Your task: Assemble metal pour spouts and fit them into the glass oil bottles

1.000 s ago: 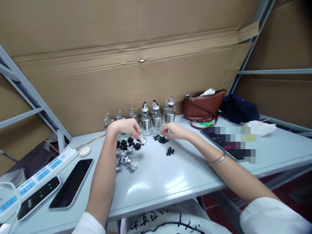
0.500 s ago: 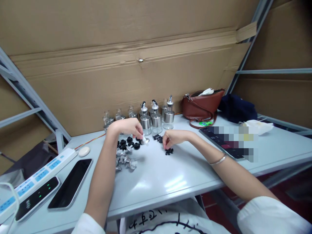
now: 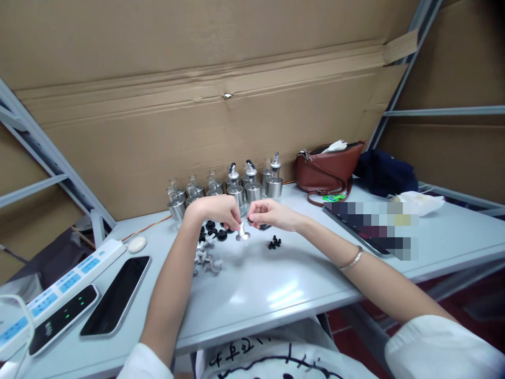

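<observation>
My left hand (image 3: pixel 216 209) pinches a small silver pourer spout (image 3: pixel 242 233) and holds it just above the grey table (image 3: pixel 276 284). My right hand (image 3: pixel 270 213) is closed in a pinch right beside it, fingertips almost touching the left ones; what it holds is too small to make out. Below the left hand lie several loose silver spouts (image 3: pixel 205 258) and black rings (image 3: pixel 215 230). A small heap of black plugs (image 3: pixel 273 242) lies under the right hand. Behind the hands stands a row of small glass bottles with steel collars (image 3: pixel 252 189).
At the left lie a white power strip (image 3: pixel 63 284), a black device with green lights (image 3: pixel 59 321), a dark phone (image 3: pixel 116 295) and a white oval object (image 3: pixel 137 244). A brown bag (image 3: pixel 327 171), dark cloth (image 3: pixel 384 173) and a tablet (image 3: pixel 371 229) lie to the right. Cardboard backs the table.
My left hand lifted the silver spout off the table and moved right. My right hand went down to the black plugs, then rose to meet the left hand.
</observation>
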`<state>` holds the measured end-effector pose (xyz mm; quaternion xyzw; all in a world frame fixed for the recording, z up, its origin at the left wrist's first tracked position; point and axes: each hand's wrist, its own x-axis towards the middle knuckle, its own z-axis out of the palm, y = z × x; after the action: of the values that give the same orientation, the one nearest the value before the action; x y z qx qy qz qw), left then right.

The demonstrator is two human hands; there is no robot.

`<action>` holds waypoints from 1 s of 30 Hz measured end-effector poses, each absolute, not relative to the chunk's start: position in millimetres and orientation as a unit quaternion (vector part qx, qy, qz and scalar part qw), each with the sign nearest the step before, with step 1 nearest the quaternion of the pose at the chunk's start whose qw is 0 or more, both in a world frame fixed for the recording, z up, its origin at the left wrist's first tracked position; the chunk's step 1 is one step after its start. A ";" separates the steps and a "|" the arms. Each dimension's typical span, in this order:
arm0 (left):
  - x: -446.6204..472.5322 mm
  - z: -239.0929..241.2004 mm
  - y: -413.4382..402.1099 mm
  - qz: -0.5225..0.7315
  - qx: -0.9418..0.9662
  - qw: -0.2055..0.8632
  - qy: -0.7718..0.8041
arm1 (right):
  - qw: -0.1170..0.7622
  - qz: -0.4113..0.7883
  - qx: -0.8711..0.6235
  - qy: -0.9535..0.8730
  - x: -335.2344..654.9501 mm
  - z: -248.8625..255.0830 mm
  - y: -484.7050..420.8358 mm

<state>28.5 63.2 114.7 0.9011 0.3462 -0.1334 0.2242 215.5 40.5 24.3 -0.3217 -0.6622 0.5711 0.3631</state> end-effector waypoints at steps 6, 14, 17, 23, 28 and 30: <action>34.1 117.1 51.2 -0.139 0.907 0.193 0.347 | 0.367 0.609 -0.327 -0.623 206.5 21.8 35.6; 32.4 124.2 42.6 -0.107 0.914 0.179 0.349 | 0.401 0.657 -0.308 -0.559 205.9 21.3 36.2; 32.5 123.1 44.8 -0.094 0.915 0.166 0.357 | 0.407 0.673 -0.307 -0.536 203.8 20.9 35.0; 34.1 120.9 44.0 -0.080 0.924 0.158 0.338 | 0.434 0.661 -0.336 -0.512 196.3 20.5 31.0; 33.1 120.0 45.6 -0.091 0.904 0.124 0.399 | 0.427 0.596 -0.379 -0.565 199.8 16.6 38.1; 30.5 120.0 49.0 -0.093 0.891 0.125 0.425 | 0.378 0.534 -0.401 -0.641 207.7 17.5 41.8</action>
<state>30.5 49.0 120.0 0.8915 0.4254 -0.0926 0.1252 207.7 41.8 17.5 -0.4009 -0.6415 0.5341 0.3776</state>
